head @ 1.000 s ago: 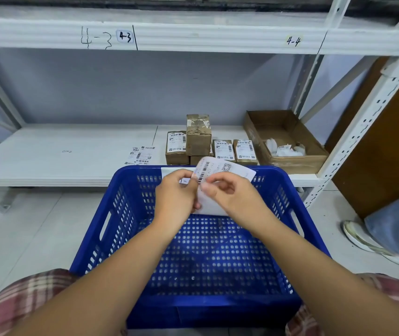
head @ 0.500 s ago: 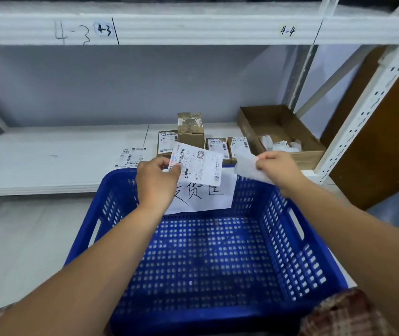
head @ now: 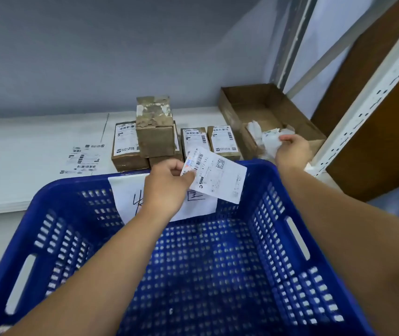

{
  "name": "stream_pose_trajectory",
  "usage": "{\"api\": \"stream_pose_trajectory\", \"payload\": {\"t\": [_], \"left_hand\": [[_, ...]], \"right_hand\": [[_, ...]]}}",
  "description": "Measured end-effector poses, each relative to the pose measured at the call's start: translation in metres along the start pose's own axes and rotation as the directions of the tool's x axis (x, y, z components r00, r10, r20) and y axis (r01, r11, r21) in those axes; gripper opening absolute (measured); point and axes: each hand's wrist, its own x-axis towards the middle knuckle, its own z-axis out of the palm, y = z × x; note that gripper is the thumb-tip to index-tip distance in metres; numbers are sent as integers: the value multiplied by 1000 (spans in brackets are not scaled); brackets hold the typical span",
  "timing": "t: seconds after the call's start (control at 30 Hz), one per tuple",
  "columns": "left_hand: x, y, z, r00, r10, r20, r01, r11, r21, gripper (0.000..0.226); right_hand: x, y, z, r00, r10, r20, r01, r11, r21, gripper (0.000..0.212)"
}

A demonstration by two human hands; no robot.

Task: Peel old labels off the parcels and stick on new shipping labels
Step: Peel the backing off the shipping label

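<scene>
My left hand [head: 169, 183] pinches a white shipping label [head: 217, 175] by its left edge, above the far rim of the blue basket [head: 193, 275]. My right hand [head: 290, 151] holds a crumpled white backing paper [head: 270, 139] over the open cardboard box [head: 266, 112] at the right of the shelf. Several small brown parcels stand behind the basket. One bare parcel [head: 154, 127] with torn label remains sits on top of others. Three labelled parcels lie flat: one on the left [head: 124, 144] and two on the right [head: 194, 139] [head: 223, 141].
A sheet of spare labels [head: 82, 157] lies on the white shelf [head: 24, 151] to the left of the parcels. A handwritten paper sign [head: 125, 195] hangs inside the basket's far wall. A white perforated rack upright [head: 368, 98] and a brown board [head: 387, 117] stand at the right.
My right hand has carried the peeled backing paper rightward to the cardboard box. The left hand still holds the label over the basket rim. The camera moved closer and lower.
</scene>
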Motion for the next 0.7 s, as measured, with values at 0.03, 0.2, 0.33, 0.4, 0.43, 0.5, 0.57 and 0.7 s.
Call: {"api": "stream_pose_trajectory", "payload": {"t": [0.03,0.2,0.33,0.4,0.43,0.5,0.57,0.7], "left_hand": [[3,-5,4,1000,-6,14,6,1000,-3,12],[10,-27,15,997,-37,64,36,999,11,11],[11,-39,15,994,-78,75,79,997,-4,9],[11,-43,15,994,-86,73,86,996,-2,9],[12,-45,15,993,-89,72,90,996,0,9],[12,-47,16,993,-96,73,96,995,0,10],[12,-49,17,992,-100,76,99,995,15,11],[9,-48,18,995,-85,58,84,996,22,12]], "right_hand": [[6,-3,2,999,-31,-30,30,999,-40,35],[44,-1,23,966,-220,139,247,943,-222,46],[64,16,45,867,-139,478,376,812,-447,57],[67,23,52,815,-51,577,446,690,-570,65],[69,26,55,799,-32,601,484,627,-610,70],[71,28,58,808,-25,589,507,541,-672,76],[69,25,57,850,-78,521,484,506,-714,71],[51,18,52,897,-308,318,442,612,-656,46]]}}
